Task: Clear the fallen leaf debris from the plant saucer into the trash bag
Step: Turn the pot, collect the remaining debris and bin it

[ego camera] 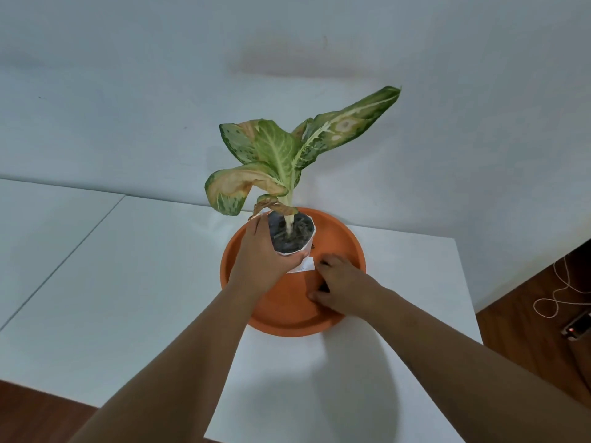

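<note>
A: Desk (96, 298), white, near edge at the bottom of the view; bare surface on the left, right edge close beside the saucer.

B: Hands?

A: Left hand (262, 260) wrapped around the near side of the white pot (299, 251), gripping it. Right hand (339, 282) lowered into the saucer (345, 241), fingers curled onto its floor over a small dark scrap; whether it is pinched, cannot tell.

B: Saucer position?

A: Terracotta, round, near rim overhanging the desk's front edge slightly. Pot stands in its left half. One small brown fleck (312, 246) lies just beside the pot's right side.

B: Plant?

A: Variegated leaves (278, 151), several browned, one shrivelled leaf (268, 203) drooping over the pot rim.

B: Room beyond?

A: Second white surface (48, 212) adjoining on the left, plain pale wall (160, 75) behind. Wooden floor (527, 314) at right with a white cord (556, 295).
</note>
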A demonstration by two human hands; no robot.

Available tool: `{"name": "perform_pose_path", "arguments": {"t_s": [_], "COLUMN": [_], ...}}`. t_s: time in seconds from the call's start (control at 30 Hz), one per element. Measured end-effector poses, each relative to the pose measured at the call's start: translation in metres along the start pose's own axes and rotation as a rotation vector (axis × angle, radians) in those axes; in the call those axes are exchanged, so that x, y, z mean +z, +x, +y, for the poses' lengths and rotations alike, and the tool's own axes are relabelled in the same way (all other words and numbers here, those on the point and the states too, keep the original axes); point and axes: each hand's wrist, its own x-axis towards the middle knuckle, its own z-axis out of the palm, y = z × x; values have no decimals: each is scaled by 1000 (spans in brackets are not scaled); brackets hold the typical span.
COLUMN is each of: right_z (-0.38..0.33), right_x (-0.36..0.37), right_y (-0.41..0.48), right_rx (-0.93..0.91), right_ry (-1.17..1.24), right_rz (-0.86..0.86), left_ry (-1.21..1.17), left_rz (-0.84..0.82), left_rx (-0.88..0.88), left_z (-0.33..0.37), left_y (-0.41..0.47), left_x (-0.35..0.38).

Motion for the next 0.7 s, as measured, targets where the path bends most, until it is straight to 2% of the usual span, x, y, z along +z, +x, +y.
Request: {"name": "perform_pose_path", "arguments": {"t_s": [0.17, 0.33, 0.47, 0.7], "right_z": [-9, 0, 14, 21], "right_x": [5, -5, -10, -6], "right_y": [-16, -10, 19, 47], "right_rx": [-84, -123, -33, -109], "right_ry": [-37, 160, 63, -175], "right_rz": [-20, 61, 160, 14], "left_ry": [-54, 64, 15, 65], "left_rz": [22, -1, 1, -27], "left_rx": [-37, -56, -62, -91], "left_z": [-6, -32, -35, -31], "left_y": [-6, -23, -23, -39], "left_x": [3, 0, -2, -7]}}
